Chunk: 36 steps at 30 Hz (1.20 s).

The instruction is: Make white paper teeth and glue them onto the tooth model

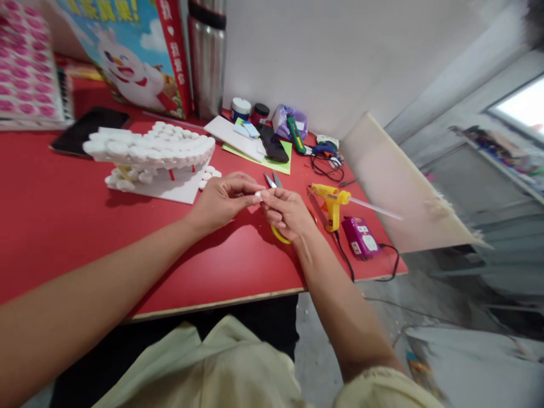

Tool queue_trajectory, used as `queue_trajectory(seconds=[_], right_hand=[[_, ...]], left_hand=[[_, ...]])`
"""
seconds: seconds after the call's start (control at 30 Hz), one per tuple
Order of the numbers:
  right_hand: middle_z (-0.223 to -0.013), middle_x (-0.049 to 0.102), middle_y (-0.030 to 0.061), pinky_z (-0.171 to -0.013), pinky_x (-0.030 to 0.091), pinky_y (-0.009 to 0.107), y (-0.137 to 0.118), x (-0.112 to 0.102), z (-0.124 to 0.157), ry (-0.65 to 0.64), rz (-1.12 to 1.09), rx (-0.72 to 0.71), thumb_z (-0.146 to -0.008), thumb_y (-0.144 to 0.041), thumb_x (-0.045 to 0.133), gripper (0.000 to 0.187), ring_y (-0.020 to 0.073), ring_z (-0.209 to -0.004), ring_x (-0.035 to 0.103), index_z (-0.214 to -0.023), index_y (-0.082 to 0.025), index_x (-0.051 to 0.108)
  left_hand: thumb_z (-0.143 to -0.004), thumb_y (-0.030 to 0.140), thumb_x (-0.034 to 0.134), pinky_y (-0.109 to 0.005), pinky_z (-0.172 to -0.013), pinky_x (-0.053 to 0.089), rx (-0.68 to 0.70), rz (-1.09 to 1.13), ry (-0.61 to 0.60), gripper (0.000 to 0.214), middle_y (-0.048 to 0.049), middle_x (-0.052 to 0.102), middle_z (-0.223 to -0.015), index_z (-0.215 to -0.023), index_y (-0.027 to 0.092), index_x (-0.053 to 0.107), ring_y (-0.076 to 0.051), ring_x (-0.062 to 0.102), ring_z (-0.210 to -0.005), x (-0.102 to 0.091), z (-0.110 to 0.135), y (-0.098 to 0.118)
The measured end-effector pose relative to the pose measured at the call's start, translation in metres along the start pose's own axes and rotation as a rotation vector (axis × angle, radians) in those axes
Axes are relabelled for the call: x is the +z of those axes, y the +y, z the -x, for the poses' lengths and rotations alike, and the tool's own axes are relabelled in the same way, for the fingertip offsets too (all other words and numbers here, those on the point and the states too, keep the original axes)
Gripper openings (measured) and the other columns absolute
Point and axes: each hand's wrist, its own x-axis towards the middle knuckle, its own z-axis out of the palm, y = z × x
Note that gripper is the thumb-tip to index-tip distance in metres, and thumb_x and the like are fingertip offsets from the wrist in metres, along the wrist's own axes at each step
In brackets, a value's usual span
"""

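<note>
1. Together, in the head view, the left hand (223, 198) and right hand (287, 212) meet over the red table (63, 209), fingertips pinched shut on one small white piece (258, 194)
2. Scissors (274, 182) lie partly under the right hand; their blades show just beyond the white piece
3. Right of the scissors stands a yellow glue gun (332, 202); left of them, a white foam model (151, 150)

Small white piece (258, 194) pinched between both hands' fingertips.
</note>
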Motion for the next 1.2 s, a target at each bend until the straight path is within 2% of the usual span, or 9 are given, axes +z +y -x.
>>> queue_trajectory(seconds=[0.27, 0.4, 0.53, 0.73, 0.8, 0.87, 0.97, 1.03, 1.2], right_hand=[[-0.060, 0.060, -0.0047, -0.030, 0.017, 0.014, -0.001, 0.005, -0.001, 0.026, 0.002, 0.052, -0.065, -0.054, 0.095, 0.051, -0.0003, -0.037, 0.033, -0.074, -0.014, 0.065], [-0.054, 0.055, -0.0059, -0.030, 0.015, 0.015, -0.001, 0.004, 0.000, 0.121, 0.053, -0.004, -0.073, -0.062, 0.087, 0.052, 0.0006, -0.034, 0.033, -0.072, -0.015, 0.065], [-0.049, 0.047, -0.0089, -0.031, 0.013, 0.016, -0.005, -0.001, 0.000, 0.180, 0.013, -0.100, -0.074, -0.050, 0.087, 0.044, 0.0004, -0.032, 0.028, -0.065, -0.017, 0.059], [-0.070, 0.060, -0.0058, -0.035, 0.021, 0.017, -0.006, -0.005, 0.000, 0.181, 0.013, -0.271, -0.076, -0.030, 0.078, 0.021, 0.0026, -0.040, 0.037, -0.091, -0.020, 0.067], [-0.074, 0.059, -0.0058, -0.037, 0.025, 0.018, -0.004, -0.005, 0.001, 0.173, 0.100, -0.350, -0.083, -0.032, 0.076, 0.023, 0.0037, -0.042, 0.035, -0.102, -0.023, 0.067], [-0.084, 0.062, -0.0026, -0.043, 0.035, 0.021, -0.003, -0.005, 0.003, 0.153, 0.286, -0.464, -0.088, -0.036, 0.074, 0.027, 0.0065, -0.050, 0.043, -0.113, -0.026, 0.069], [-0.111, 0.066, 0.0061, -0.066, 0.054, 0.028, 0.001, -0.005, 0.004, 0.081, 0.682, -0.674, -0.089, -0.033, 0.075, 0.031, 0.0161, -0.085, 0.064, -0.120, -0.027, 0.072], [-0.116, 0.066, 0.0087, -0.077, 0.056, 0.033, 0.004, -0.006, 0.004, 0.041, 0.866, -0.786, -0.091, -0.027, 0.073, 0.025, 0.0203, -0.100, 0.065, -0.116, -0.025, 0.074], [-0.108, 0.066, 0.0086, -0.077, 0.058, 0.033, 0.008, -0.010, 0.003, 0.031, 1.015, -0.850, -0.097, -0.024, 0.066, 0.017, 0.0183, -0.092, 0.066, -0.111, -0.023, 0.075]], left_hand=[[-0.074, 0.023, 0.087, -0.027, -0.078, 0.053, -0.041, -0.005, -0.012, 0.017, -0.0056, 0.075, -0.088, -0.087, 0.015, 0.081, -0.017, 0.068, -0.084, -0.001, -0.003, 0.007], [-0.067, 0.027, 0.094, -0.026, -0.074, 0.054, -0.309, 0.291, 0.057, 0.029, -0.0034, 0.075, -0.083, -0.089, 0.015, 0.080, -0.014, 0.066, -0.074, 0.000, -0.002, 0.009], [-0.073, 0.025, 0.091, -0.024, -0.074, 0.057, -0.582, 0.659, 0.071, 0.025, -0.0058, 0.076, -0.085, -0.091, 0.012, 0.080, -0.012, 0.068, -0.073, -0.003, -0.003, 0.009], [-0.086, 0.012, 0.074, -0.023, -0.075, 0.062, -0.727, 0.824, -0.007, 0.012, -0.0136, 0.080, -0.097, -0.096, 0.008, 0.081, -0.014, 0.073, -0.079, -0.004, -0.003, 0.013], [-0.084, 0.009, 0.076, -0.023, -0.074, 0.062, -0.723, 0.807, -0.034, 0.013, -0.0125, 0.080, -0.093, -0.096, 0.008, 0.081, -0.014, 0.073, -0.076, -0.003, -0.003, 0.012], [-0.080, 0.009, 0.082, -0.022, -0.073, 0.061, -0.717, 0.791, -0.043, 0.014, -0.0097, 0.080, -0.087, -0.094, 0.009, 0.081, -0.012, 0.072, -0.072, -0.002, -0.002, 0.011], [-0.073, 0.017, 0.091, -0.022, -0.072, 0.059, -0.735, 0.784, -0.041, 0.022, -0.0070, 0.078, -0.084, -0.091, 0.009, 0.081, -0.011, 0.069, -0.070, 0.000, 0.000, 0.006], [-0.068, 0.022, 0.096, -0.022, -0.073, 0.057, -0.747, 0.777, -0.052, 0.030, -0.0066, 0.077, -0.084, -0.091, 0.009, 0.082, -0.011, 0.068, -0.072, 0.002, 0.001, 0.003], [-0.065, 0.027, 0.098, -0.023, -0.076, 0.053, -0.770, 0.779, -0.082, 0.032, -0.0075, 0.077, -0.087, -0.088, 0.011, 0.082, -0.012, 0.067, -0.080, 0.007, 0.001, -0.001]])
